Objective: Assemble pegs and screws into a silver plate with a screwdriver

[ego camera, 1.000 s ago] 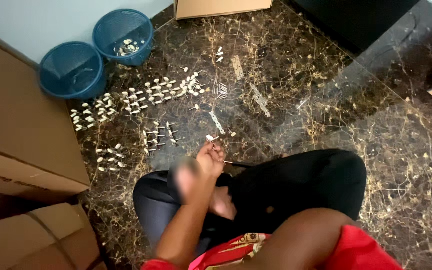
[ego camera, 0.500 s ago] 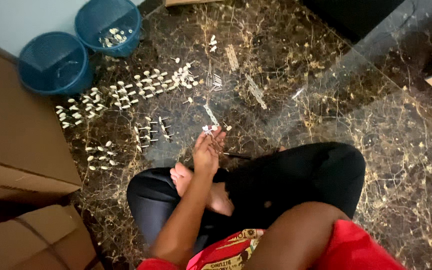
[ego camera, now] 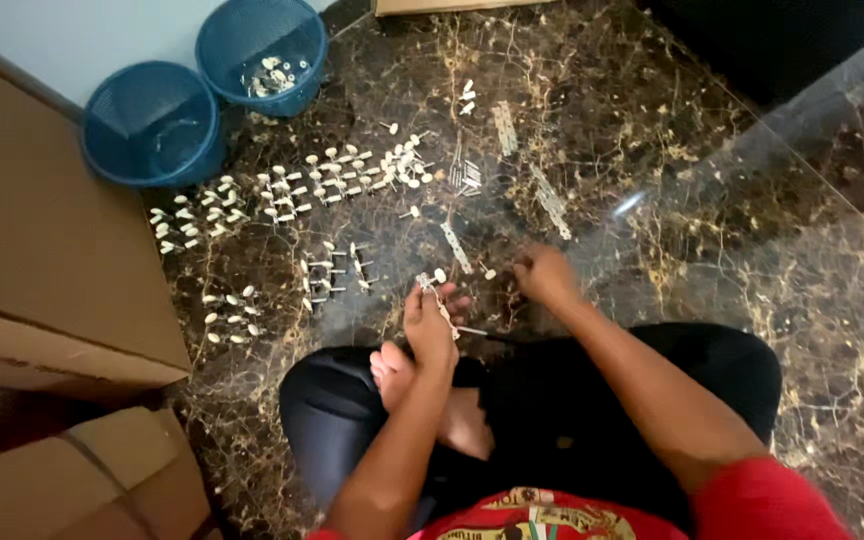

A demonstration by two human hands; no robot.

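I sit cross-legged on a dark marble floor (ego camera: 712, 200). My left hand (ego camera: 428, 325) is raised over my knee and grips a thin metal strip (ego camera: 434, 295) with a white peg at its tip. My right hand (ego camera: 544, 275) reaches down to the floor in front of me, fingers curled; whether it holds anything is unclear through blur. A loose metal strip (ego camera: 455, 246) lies just ahead of both hands. Rows of small white-headed pegs (ego camera: 352, 175) are laid out on the floor further out.
Two blue plastic baskets (ego camera: 157, 122) (ego camera: 262, 50) stand at the far left, one holding several white pegs. Cardboard boxes (ego camera: 42, 260) line the left side. More metal strips (ego camera: 550, 200) lie ahead on the right.
My right arm has come into view and reached down to the floor. My left hand stays raised with the strip. The view has shifted slightly.
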